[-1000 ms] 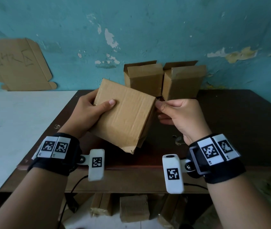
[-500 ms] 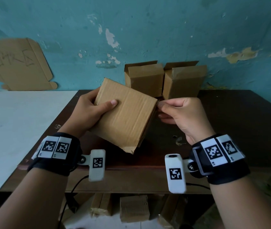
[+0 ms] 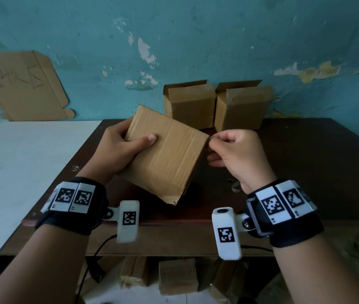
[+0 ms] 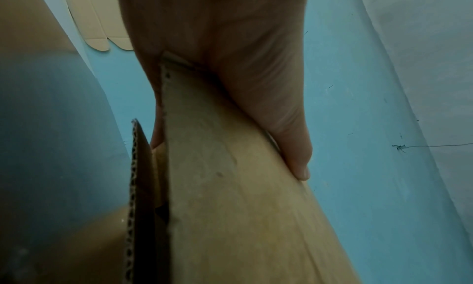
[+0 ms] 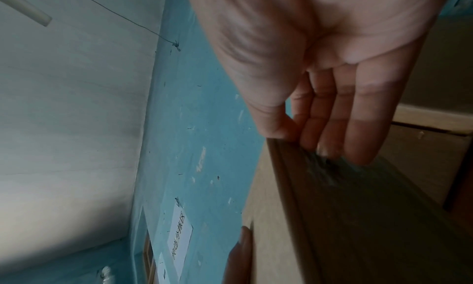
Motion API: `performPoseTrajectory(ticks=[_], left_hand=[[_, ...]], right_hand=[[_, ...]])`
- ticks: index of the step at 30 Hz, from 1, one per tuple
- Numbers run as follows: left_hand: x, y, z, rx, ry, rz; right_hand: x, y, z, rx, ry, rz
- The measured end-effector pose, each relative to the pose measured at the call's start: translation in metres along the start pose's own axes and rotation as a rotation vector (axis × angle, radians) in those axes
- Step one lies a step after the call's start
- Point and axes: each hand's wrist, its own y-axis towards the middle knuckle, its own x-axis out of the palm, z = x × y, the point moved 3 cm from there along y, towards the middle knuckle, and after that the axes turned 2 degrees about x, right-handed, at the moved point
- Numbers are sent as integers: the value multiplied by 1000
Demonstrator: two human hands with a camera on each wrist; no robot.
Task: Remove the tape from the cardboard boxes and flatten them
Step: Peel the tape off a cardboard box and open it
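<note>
firmly, left hand (image 3: 117, 148) round box (image 3: 165, 159)

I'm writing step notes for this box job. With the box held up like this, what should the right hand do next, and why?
Probably peel the tape along the box edge, away from its corner. The left hand grips the tilted box above the table, thumb across its face, while the right hand pinches at the upper right corner, seemingly on a tape end; the tape itself is hard to make out.

Right hand (image 3: 237, 155) fingertips pinch at the cardboard box (image 3: 165, 156) corner — whatever they grip is hidden; wrist view blurs there — forearms cropped.
</note>
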Motion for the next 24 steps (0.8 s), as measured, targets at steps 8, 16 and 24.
performPoseTrajectory(ticks=[8, 16, 24], left_hand=[[3, -1, 5, -3, -4, -3], [-5, 1, 2, -60, -84, 50], [-4, -1, 33, 172, 102, 63]], right_hand=[[6, 2, 2, 29, -32, -60], [-1, 3, -4, -51, 10, -38], [-30, 14, 6, -71, -26, 152]])
